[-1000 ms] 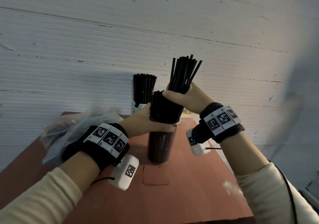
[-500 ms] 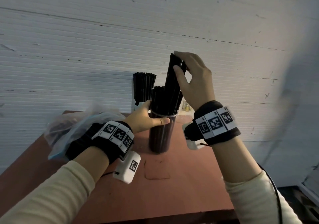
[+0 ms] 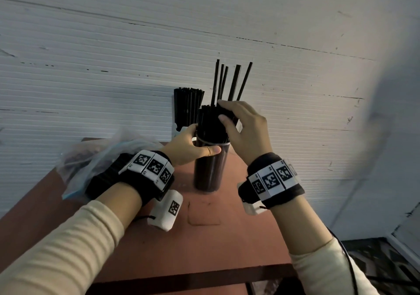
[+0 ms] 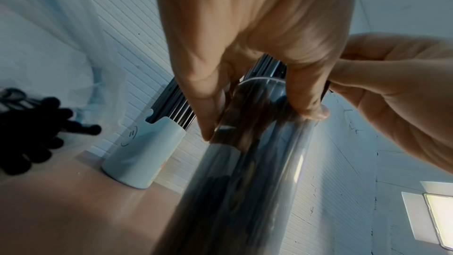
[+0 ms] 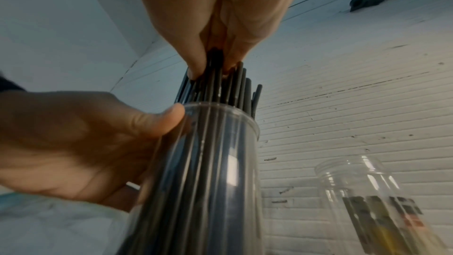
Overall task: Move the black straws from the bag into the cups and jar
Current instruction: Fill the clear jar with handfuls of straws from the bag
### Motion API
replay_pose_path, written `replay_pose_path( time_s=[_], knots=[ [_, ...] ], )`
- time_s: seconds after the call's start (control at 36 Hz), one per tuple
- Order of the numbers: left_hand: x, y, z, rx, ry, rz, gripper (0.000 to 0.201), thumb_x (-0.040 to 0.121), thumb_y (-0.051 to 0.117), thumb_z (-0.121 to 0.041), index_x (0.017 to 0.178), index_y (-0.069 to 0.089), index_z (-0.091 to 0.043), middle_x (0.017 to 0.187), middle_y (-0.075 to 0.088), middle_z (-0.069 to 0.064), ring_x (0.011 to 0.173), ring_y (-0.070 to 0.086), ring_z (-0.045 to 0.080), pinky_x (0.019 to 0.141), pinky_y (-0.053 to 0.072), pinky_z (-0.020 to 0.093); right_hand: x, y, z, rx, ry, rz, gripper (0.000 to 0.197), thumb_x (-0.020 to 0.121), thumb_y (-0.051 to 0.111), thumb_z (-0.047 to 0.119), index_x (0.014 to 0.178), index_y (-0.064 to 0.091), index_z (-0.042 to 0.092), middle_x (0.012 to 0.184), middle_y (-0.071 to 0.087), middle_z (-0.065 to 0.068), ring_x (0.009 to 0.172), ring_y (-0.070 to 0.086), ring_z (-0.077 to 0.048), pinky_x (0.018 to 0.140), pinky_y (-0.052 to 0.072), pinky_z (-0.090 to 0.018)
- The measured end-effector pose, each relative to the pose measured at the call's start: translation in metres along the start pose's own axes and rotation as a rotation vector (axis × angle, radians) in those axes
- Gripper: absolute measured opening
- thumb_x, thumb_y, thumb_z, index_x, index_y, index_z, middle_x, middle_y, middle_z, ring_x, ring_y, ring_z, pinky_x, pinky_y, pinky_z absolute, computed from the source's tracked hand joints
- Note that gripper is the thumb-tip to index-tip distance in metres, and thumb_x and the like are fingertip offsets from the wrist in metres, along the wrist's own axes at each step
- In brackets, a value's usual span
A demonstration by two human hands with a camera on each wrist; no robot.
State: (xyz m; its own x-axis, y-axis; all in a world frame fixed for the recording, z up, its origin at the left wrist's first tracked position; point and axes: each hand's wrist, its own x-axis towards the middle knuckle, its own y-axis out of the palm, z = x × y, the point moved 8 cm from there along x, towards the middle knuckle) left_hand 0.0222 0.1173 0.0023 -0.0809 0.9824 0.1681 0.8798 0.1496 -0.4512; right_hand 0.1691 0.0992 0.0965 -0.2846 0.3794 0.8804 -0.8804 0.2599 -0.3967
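Right hand (image 3: 245, 131) fingertips pinch straws (image 3: 229, 83) (standing in clear cup (image 3: 210, 169)).

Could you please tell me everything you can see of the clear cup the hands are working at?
The clear cup is a tall, transparent, seemingly plastic cylinder with a rolled rim, standing upright on the reddish table. It is packed with black straws. The left hand grips it below the rim; the right hand pinches straws above it.
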Motion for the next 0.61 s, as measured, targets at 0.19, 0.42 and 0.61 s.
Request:
replay_pose_path(
  time_s=[0.19,0.42,0.61],
  knots=[
    [0.0,0.0,0.0,-0.007,0.028,-0.012,0.091,0.05,0.075,-0.064,0.13,0.049,-0.028,0.124,0.06,-0.01,0.118,0.056,0.011,0.106,0.043,0.041,-0.015,0.006,0.006,-0.02,-0.036,0.017,0.025,0.088,0.063,0.006,0.113,0.068,0.006,0.105,0.068,-0.005,0.097,0.062,-0.018,0.086,0.051,-0.026],
    [0.004,0.002,0.001,-0.008,0.015,0.07,0.086,0.059,0.08,-0.058,0.134,0.046,-0.032,0.129,0.059,-0.012,0.125,0.05,0.01,0.113,0.035,0.042,-0.003,-0.008,0.01,-0.037,-0.036,0.038,0.024,0.092,0.06,0.02,0.112,0.07,0.013,0.106,0.066,0.001,0.109,0.054,-0.015,0.096,0.038,-0.018],
    [0.006,0.001,-0.001,0.034,0.05,0.084,0.076,0.068,0.078,-0.047,0.134,0.044,-0.032,0.135,0.055,-0.009,0.131,0.045,0.011,0.116,0.029,0.044,0.043,-0.038,-0.024,0.057,0.128,-0.072,0.053,0.094,0.057,0.028,0.144,0.04,0.022,0.14,0.042,-0.006,0.121,0.049,-0.017,0.1,0.048,-0.035]
  ],
)
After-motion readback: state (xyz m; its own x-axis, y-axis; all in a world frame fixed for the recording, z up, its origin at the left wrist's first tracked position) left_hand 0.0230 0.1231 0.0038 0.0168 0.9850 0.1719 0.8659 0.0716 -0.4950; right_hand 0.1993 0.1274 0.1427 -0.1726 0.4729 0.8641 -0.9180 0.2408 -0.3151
